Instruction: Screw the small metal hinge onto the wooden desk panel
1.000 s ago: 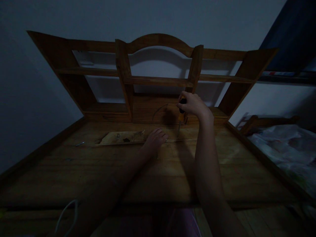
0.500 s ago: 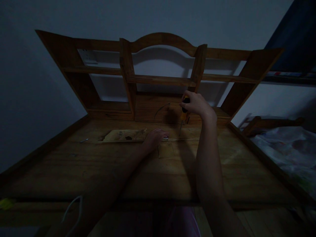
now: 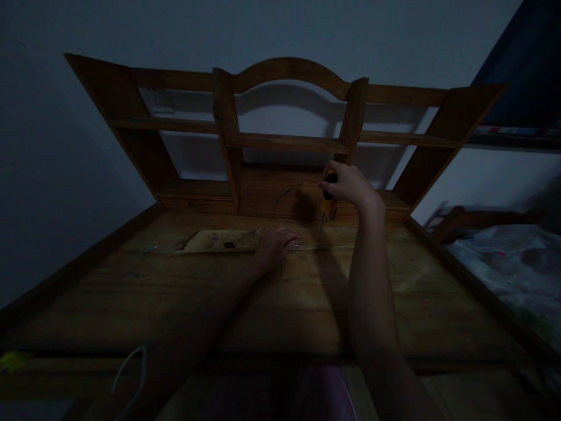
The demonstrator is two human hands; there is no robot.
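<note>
My right hand (image 3: 350,186) grips the black and yellow handle of a screwdriver (image 3: 325,206), held upright with its shaft pointing down. Its tip meets a flat wooden board (image 3: 219,241) lying lengthwise on the desk; the exact contact is too dark to make out. My left hand (image 3: 278,242) presses on the middle of this board, fingers bent together over it. By those fingertips sits a small shiny metal piece (image 3: 296,247). The board's left end is rough, with dark knots.
The wooden desk (image 3: 245,310) has a raised shelf unit (image 3: 284,141) at its back. A small metal rod (image 3: 150,249) lies to the left. A thin dark curved strand (image 3: 286,195) stands behind the board. Plastic-covered things (image 3: 508,269) are at the right.
Hardly anything differs. My left hand has shifted very slightly along the board, and the right hand keeps the screwdriver in the same place.
</note>
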